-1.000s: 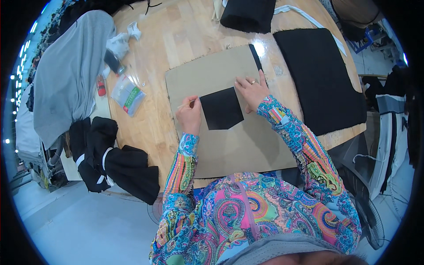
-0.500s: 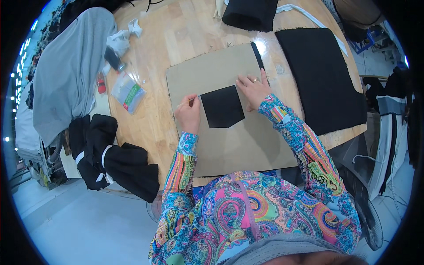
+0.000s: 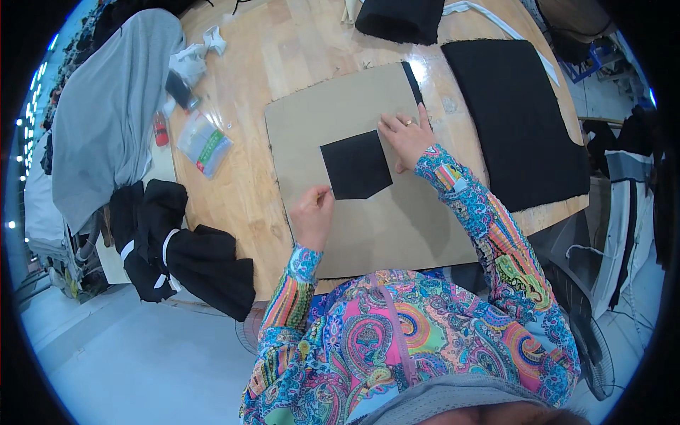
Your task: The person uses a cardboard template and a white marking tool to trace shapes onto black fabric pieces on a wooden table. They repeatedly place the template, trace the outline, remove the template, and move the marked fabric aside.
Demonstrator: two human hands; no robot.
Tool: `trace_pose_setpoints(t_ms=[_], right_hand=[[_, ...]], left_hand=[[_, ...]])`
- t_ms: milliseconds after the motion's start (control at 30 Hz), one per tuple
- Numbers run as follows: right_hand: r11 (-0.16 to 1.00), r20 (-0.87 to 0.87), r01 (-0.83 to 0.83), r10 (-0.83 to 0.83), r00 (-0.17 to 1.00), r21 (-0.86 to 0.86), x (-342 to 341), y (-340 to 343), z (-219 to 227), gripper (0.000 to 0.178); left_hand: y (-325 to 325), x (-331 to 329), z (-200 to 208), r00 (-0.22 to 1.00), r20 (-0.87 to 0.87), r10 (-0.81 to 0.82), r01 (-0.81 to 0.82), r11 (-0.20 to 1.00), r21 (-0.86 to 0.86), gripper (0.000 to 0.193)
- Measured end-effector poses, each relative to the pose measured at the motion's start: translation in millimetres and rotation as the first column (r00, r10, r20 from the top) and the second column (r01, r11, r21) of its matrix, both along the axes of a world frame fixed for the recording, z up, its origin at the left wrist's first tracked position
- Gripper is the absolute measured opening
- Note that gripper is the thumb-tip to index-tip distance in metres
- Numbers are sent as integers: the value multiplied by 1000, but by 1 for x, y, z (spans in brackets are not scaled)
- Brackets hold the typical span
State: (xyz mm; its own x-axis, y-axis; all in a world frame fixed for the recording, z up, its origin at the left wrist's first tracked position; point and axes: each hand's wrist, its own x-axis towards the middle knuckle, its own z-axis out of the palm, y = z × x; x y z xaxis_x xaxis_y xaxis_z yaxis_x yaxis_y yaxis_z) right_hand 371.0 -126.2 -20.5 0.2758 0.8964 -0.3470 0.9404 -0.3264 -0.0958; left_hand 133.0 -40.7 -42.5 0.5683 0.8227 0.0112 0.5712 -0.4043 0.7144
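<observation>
A black pocket-shaped piece [image 3: 356, 166] with a pointed bottom lies on a large beige panel [image 3: 397, 237]. My left hand [image 3: 312, 214] is closed in a pinch, fingertips at the pocket piece's lower left edge. Whatever it pinches is too small to make out. My right hand [image 3: 411, 139], wearing a ring, lies open with fingers spread on the panel. It is beside the pocket piece's upper right corner, its thumb just off the right edge. A black strip [image 3: 412, 81] runs along the panel's upper right edge.
Black cut fabric [image 3: 520, 127] lies to the right, with a black roll [image 3: 399, 20] at the far edge. Leftward are a clear packet [image 3: 205, 145], a red object [image 3: 161, 130], grey cloth [image 3: 117, 113] and black bundles tied with white [image 3: 205, 265]. A fan [image 3: 591, 340] stands below right.
My left hand has moved down along the pocket piece's left edge, from its upper left corner to near its lower left corner. My right hand stays in place on the panel.
</observation>
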Motion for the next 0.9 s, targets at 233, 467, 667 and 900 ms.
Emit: trace_pose_setpoints(t_ms=[233, 467, 667, 900], right_hand=[[1000, 11, 1, -1, 1000, -7, 1, 0, -2, 93], [1000, 0, 4, -4, 1000, -3, 0, 1, -3, 94], [1000, -2, 9, -9, 1000, -24, 0, 1, 0, 96], [1000, 8, 3, -3, 1000, -18, -1, 1, -1, 98]], left_hand=[[-14, -9, 5, 1000, -8, -17, 17, 1000, -19, 9], [-17, -8, 8, 992, 114, -63, 64, 998, -7, 9], [-38, 7, 0, 985, 145, -92, 122, 970, -210, 9], [-40, 11, -2, 983, 137, -119, 145, 968, -205, 10]])
